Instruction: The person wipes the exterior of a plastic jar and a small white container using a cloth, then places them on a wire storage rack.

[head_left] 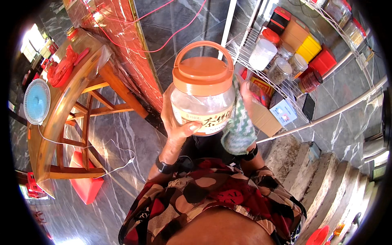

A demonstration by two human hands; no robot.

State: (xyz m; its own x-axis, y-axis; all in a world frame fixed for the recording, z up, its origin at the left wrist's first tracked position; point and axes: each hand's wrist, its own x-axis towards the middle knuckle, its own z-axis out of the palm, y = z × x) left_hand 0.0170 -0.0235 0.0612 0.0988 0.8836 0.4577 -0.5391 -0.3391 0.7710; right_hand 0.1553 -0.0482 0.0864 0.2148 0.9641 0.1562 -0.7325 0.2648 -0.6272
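A clear plastic jar (pixel 203 105) with an orange screw lid (pixel 202 75) and a raised orange carrying handle is held up before my chest. Its paper label bears writing. My left hand (pixel 176 122) grips the jar's left side, thumb across the label. Against the right side, my right hand (pixel 246 95) presses a green and white cloth (pixel 240 131), which hangs down below the jar. Most of the right hand's fingers are hidden behind the cloth and the jar.
At right, a wire shelf rack (pixel 242 50) carries several jars and boxes, with concrete stairs (pixel 306 165) below. A wooden table (pixel 73 76) stands at left, holding a red plastic bag (pixel 62 69). Near it are a blue fan (pixel 36 101) and its white cord (pixel 119 148).
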